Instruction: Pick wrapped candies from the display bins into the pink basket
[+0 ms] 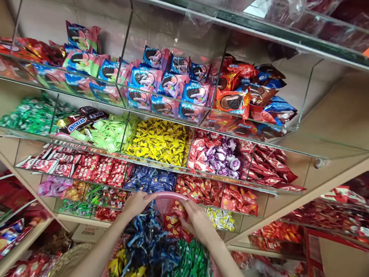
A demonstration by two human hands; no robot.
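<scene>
A pink plastic basket (pixel 159 199) is in front of me at the bottom middle, filled with wrapped candies. Inside lie dark blue packets (pixel 152 246), green packets (pixel 194 268), yellow packets (pixel 122 271) and a few red candy packets (pixel 175 219) near the far rim. My left hand (pixel 137 204) is closed on the basket's far-left rim, thumb along the edge; its other fingers are partly hidden. At the far right of the rim, my right hand (pixel 199 220) arches over the red candy packets, thumb at the rim and fingers curled against them.
Slanting glass-fronted shelves of sorted sweets rise ahead: cookie packs (pixel 172 84), yellow candies (pixel 159 142), purple-and-white candies (pixel 224 156), blue candies (pixel 149 180) and Snickers bars (pixel 77 124). A cardboard box (pixel 344 272) stands lower right. A woven basket (pixel 69 261) is lower left.
</scene>
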